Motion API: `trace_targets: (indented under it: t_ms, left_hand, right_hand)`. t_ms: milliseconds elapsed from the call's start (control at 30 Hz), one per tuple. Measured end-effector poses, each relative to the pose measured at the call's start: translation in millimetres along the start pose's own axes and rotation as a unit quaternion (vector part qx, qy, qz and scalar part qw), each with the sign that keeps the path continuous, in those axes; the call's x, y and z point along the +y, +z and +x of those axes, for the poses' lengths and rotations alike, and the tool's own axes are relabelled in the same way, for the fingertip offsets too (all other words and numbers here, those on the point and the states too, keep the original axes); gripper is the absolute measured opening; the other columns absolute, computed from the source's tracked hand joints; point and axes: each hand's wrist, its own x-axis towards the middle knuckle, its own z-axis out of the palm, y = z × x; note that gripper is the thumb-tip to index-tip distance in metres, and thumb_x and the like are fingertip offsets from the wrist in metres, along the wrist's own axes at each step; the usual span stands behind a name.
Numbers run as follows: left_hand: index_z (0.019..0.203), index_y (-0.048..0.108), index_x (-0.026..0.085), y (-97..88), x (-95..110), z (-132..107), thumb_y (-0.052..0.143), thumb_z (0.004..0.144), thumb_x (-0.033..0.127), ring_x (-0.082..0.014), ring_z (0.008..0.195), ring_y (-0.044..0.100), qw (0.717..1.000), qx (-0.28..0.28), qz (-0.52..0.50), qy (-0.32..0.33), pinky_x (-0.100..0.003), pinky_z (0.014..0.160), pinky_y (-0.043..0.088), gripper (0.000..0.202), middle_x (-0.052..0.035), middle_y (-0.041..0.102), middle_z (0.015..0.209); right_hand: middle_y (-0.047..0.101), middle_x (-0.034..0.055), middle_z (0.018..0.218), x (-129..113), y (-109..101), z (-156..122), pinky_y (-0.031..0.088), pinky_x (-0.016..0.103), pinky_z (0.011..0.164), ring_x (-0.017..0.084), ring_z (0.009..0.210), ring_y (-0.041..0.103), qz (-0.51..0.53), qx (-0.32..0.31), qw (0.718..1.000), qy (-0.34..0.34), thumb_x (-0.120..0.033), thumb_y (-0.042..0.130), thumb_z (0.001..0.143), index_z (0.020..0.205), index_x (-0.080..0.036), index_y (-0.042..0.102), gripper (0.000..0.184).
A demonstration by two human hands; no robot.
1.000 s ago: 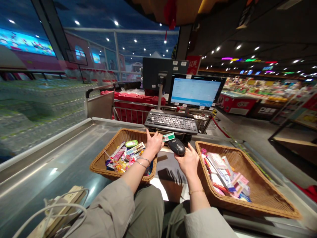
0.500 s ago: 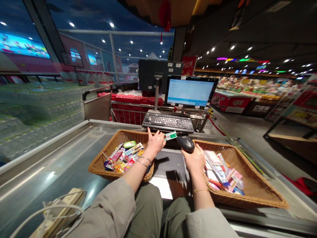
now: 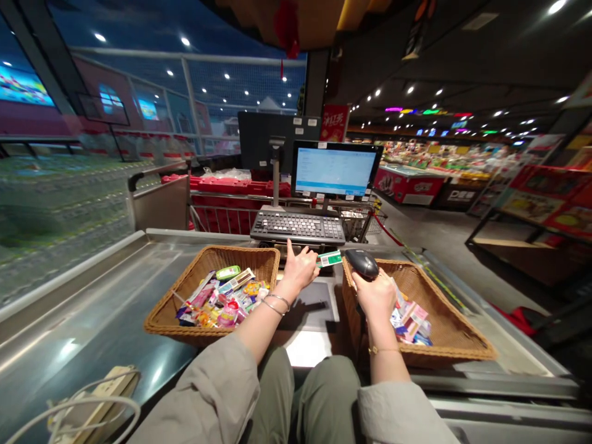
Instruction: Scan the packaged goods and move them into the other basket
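My left hand [image 3: 300,269] pinches a narrow green-and-white packet [image 3: 330,259] with a barcode on its face. The packet points toward the black handheld barcode scanner [image 3: 362,264], which my right hand [image 3: 375,292] grips by its handle. Under my left wrist, the left wicker basket [image 3: 169,308] holds a heap of small colourful packaged goods [image 3: 226,299]. The right wicker basket [image 3: 456,333] lies below and beyond my right hand, with several boxes and packets [image 3: 413,320] in it, partly hidden by the hand.
A black keyboard [image 3: 298,226] and a lit monitor [image 3: 337,169] stand ahead, behind the metal counter [image 3: 106,277]. A power strip [image 3: 99,401] with looped white cables lies at lower left. Shopping carts [image 3: 222,213] stand behind the counter.
The view has turned slightly right. Both hands have moved right relative to the baskets; the scanner is now over the right basket's near-left rim. The packet and scanner stay in hand.
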Motion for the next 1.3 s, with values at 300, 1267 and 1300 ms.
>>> trace_targets:
  t_ms: [300,1267,1300]
  left_hand:
    - [0.106,0.063,0.020,8.1,30.0,14.6,0.062,0.089,0.026,-0.0315,0.130,0.057,0.999,-0.010,-0.019,0.038,-0.072,0.119,-0.001,0.018,-0.0097,0.076,0.110]
    - [0.139,0.047,0.011,60.3,168.6,49.2,0.047,0.099,0.048,-0.0287,0.111,0.069,0.982,-0.098,-0.117,0.113,-0.061,0.120,0.024,0.055,-0.0164,0.074,0.113]
    - [0.143,0.043,0.009,61.2,170.7,49.1,0.045,0.099,0.050,-0.0287,0.112,0.069,0.982,-0.102,-0.120,0.107,-0.059,0.120,0.024,0.060,-0.0180,0.073,0.116]
  right_hand:
    - [0.073,0.0165,0.080,18.2,-28.4,17.5,0.047,0.037,0.071,0.029,0.079,0.065,-0.018,0.003,0.993,0.114,-0.055,0.065,0.068,0.082,-0.014,0.077,0.045]
    - [0.071,0.0251,0.084,100.8,-109.8,63.7,0.050,0.050,0.077,0.039,0.085,0.064,-0.094,0.088,0.946,0.299,-0.063,0.069,0.061,0.078,-0.013,0.076,0.053]
    - [0.071,0.0257,0.086,101.0,-110.2,63.1,0.050,0.050,0.078,0.039,0.086,0.065,-0.096,0.086,0.945,0.299,-0.063,0.069,0.061,0.079,-0.012,0.077,0.054]
